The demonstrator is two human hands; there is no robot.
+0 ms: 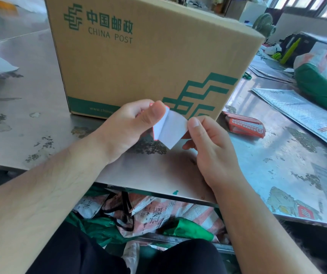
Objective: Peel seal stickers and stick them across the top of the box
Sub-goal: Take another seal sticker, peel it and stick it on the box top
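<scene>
Mid-peel: seal sticker [170, 129] is held over the surface [30, 115] edge, in front of the China Post box [139, 66]. The left hand [127, 123] fingers [158, 111] pinch its top corner and the right hand [208, 143] fingers pinch the opposite edge. Best to peel slowly at a low angle, touching the adhesive little.

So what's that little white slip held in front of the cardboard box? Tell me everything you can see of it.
The seal sticker is a small, thin white sheet, paper-like, with a red line along its left edge. At its upper left two layers seem to be parting. The left hand pinches that corner; the right hand pinches the right edge. It hangs tilted, one corner down, above the metal table, in front of the box, not touching it.
</scene>
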